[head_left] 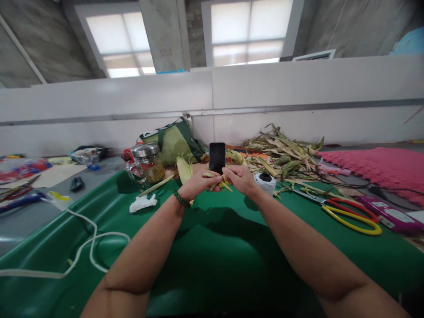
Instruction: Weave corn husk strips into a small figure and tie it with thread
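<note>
My left hand, with a dark green bead bracelet at its wrist, is closed around pale strips of corn husk. Fingers and thumb of my right hand pinch the same small bundle from the other side; how the strips lie inside the fingers is hidden. Just behind both hands a black phone stands upright. A corn husk leans behind my left hand. To the right of my right hand is a white spool of thread.
Red-and-yellow-handled scissors lie right, beside a purple box. Dried husks are heaped at the back. A glass jar, crumpled tissue and green bag sit left. A white cord crosses the green mat.
</note>
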Action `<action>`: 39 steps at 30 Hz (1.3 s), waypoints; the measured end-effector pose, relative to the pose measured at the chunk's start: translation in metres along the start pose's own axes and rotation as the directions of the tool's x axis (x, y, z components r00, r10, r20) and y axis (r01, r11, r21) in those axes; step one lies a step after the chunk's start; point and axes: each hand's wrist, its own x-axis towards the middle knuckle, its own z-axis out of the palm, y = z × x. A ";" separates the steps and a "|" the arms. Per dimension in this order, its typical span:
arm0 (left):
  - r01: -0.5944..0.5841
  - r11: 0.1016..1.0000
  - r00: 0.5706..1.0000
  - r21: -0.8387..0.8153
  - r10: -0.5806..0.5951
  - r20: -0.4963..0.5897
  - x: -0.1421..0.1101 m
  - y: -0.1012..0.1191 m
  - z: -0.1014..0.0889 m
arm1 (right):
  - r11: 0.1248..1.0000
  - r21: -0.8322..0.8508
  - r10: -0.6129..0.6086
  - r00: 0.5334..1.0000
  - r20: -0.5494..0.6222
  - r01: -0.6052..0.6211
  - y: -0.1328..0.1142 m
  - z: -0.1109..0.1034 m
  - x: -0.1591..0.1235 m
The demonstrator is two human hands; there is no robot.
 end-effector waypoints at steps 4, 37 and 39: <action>0.058 0.994 0.998 -0.096 -0.056 0.028 0.001 -0.002 -0.002 | 0.982 0.160 0.112 0.989 -0.092 -0.096 0.006 -0.008 0.005; 0.019 0.992 0.987 -0.122 0.001 0.163 0.003 -0.002 -0.002 | 0.997 0.034 0.061 0.976 0.209 -0.070 -0.005 -0.015 0.001; 0.029 0.991 0.985 -0.133 -0.006 0.173 0.002 0.000 0.000 | 0.994 0.056 0.076 0.975 0.207 -0.090 -0.005 -0.016 0.002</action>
